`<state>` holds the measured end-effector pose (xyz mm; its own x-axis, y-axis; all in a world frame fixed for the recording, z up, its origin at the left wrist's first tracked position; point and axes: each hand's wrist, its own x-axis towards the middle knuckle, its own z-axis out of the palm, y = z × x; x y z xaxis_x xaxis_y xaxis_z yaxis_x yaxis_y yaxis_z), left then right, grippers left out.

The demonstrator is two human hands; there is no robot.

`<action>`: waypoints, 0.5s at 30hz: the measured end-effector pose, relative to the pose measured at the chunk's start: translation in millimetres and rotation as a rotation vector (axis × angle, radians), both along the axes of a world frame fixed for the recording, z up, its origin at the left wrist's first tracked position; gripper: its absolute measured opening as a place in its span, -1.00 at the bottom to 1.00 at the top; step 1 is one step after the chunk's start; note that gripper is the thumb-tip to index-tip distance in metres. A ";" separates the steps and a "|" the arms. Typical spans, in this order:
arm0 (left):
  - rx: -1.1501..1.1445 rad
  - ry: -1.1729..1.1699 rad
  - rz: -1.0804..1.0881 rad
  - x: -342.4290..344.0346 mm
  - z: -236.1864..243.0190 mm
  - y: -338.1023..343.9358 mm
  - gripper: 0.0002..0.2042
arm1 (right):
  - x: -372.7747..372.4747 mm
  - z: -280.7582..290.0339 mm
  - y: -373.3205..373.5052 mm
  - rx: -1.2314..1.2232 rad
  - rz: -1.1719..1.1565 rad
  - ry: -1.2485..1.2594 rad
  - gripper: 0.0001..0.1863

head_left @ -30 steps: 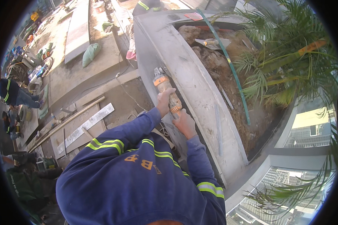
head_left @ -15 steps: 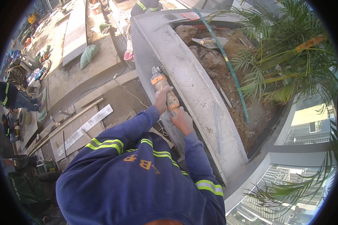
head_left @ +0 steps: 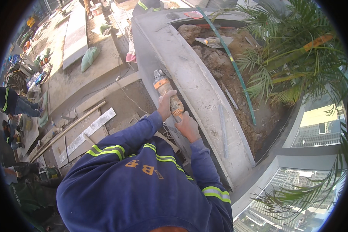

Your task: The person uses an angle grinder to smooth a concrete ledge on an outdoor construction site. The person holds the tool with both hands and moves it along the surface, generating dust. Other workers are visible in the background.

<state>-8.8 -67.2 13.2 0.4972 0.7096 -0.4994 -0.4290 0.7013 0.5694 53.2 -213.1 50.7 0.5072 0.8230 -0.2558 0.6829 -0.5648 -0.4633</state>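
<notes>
My left hand (head_left: 166, 105) is wrapped round the front of a dusty orange-and-grey angle grinder (head_left: 176, 104), just behind its metal head. Farther back, my right hand (head_left: 188, 128) grips the rear of its body. The grinder lies lengthwise along the inner side of a grey concrete planter wall (head_left: 197, 85), its head pointing away from me by a dark strip below the wall's top. Whether the head touches the concrete I cannot tell. My blue sleeves carry yellow-green reflective bands.
Soil (head_left: 216, 65), a long green strip (head_left: 236, 65) and palm fronds (head_left: 290, 65) are on the right. Boards (head_left: 87, 135), a long pole (head_left: 69, 131) and a cable (head_left: 129, 96) lie left. A green sack (head_left: 90, 58) rests farther off; co-workers (head_left: 15, 102) are at far left.
The grinder's head has shifted slightly left, with both hands still round the tool. At the top left, a person's legs have come into view.
</notes>
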 end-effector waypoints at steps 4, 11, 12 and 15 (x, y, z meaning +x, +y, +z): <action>0.010 0.006 0.010 4.4 4.5 6.5 -0.75 | 5.2 -13.6 9.6 0.008 -0.015 0.016 -0.52; 0.007 0.031 0.026 9.7 -4.4 15.2 -0.76 | 6.8 -17.7 15.3 0.001 -0.015 0.016 -0.49; 0.005 0.031 0.027 8.6 -2.1 13.0 -0.76 | 6.2 -15.9 13.5 -0.005 -0.013 0.021 -0.49; 0.000 0.028 0.023 5.0 3.0 4.5 -0.77 | 4.6 -7.7 7.7 -0.019 -0.009 0.030 -0.49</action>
<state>-3.9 -62.7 16.2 0.4663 0.7209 -0.5128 -0.4286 0.6912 0.5819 57.7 -205.4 43.0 0.5060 0.8135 -0.2868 0.6638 -0.5795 -0.4728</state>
